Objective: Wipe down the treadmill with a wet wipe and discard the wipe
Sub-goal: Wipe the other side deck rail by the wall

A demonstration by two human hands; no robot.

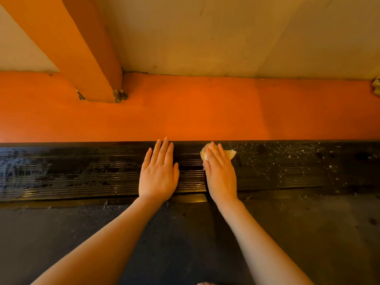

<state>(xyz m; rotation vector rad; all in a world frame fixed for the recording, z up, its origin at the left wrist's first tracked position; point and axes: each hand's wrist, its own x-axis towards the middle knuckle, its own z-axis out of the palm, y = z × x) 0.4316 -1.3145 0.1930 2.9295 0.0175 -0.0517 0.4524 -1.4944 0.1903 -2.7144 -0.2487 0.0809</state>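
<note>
The treadmill's black ribbed side rail [82,173] runs across the view, between an orange frame [205,112] behind it and the dark running belt [185,243] in front. My left hand [159,171] lies flat on the rail with straight fingers. Just to its right, my right hand [220,171] presses a pale, crumpled wet wipe [231,154] flat against the rail; the wipe shows past my fingertips. Left of my hands the rail looks wet and streaked. To the right it is speckled with pale dust.
An orange upright post [82,48] rises from the frame at upper left, with a bolted foot. Beyond the frame lies a beige floor [226,33]. A crumpled pale object [376,86] sits at the far right edge on the frame.
</note>
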